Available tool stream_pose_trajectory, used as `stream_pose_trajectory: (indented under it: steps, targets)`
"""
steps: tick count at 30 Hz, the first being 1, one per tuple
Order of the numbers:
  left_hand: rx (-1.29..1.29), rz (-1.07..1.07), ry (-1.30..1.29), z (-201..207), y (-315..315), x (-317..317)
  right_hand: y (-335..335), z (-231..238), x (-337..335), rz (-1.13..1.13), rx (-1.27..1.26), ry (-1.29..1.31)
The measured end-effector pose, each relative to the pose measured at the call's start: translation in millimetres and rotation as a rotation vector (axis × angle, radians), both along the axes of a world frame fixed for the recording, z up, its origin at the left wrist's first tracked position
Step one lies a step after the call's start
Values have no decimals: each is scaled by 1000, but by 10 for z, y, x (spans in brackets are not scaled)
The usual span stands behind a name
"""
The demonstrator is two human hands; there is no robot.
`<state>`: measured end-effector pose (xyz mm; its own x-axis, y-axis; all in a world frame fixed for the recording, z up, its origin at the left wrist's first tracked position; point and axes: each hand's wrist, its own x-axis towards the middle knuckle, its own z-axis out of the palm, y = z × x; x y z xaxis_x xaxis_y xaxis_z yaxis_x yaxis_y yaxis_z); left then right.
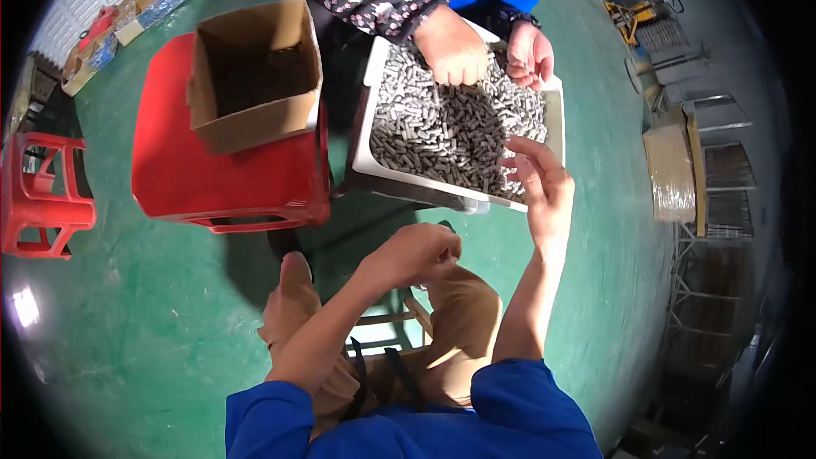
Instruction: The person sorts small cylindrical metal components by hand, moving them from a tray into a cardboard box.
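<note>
A white plastic bin (367,132) full of small grey metal cylindrical pieces (450,140) stands in front of me. Over its near right corner reaches my right hand (546,191), its fingers loosely bent and apart, with no piece visible between them. My left hand (416,253) is closed above my lap, short of the bin's near edge. Whatever it may hold is hidden inside the curled fingers. Across the bin, a co-worker's hand (455,47) presses down among the pieces, and that person's other hand (530,53) hovers at the bin's right side.
An open cardboard box (255,123) with dark contents sits on a red stool (212,183) to the left. Another red stool (51,191) stands farther left. Boxes (157,8) line the back left; a wrapped stack (671,166) and racks are along the right, on green floor (170,323).
</note>
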<state>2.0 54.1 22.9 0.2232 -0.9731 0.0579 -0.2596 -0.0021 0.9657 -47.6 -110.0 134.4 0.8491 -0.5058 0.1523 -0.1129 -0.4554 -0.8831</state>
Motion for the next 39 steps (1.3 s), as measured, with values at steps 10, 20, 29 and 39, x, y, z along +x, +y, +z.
stream_pose_trajectory:
  steps: [10, 20, 29, 39]
  targets:
    - [514, -50, -477, -241, -71, -96, -11, -271, 528, 239, -399, 62]
    - [626, -103, -398, -166, -321, -4, 38, -385, 1072, 669, -910, 313]
    - [489, 38, -535, -264, -223, -81, -98, -159, 755, 635, -758, 488]
    - [538, 25, -533, -311, -221, -121, -46, -290, 853, 465, -868, 209]
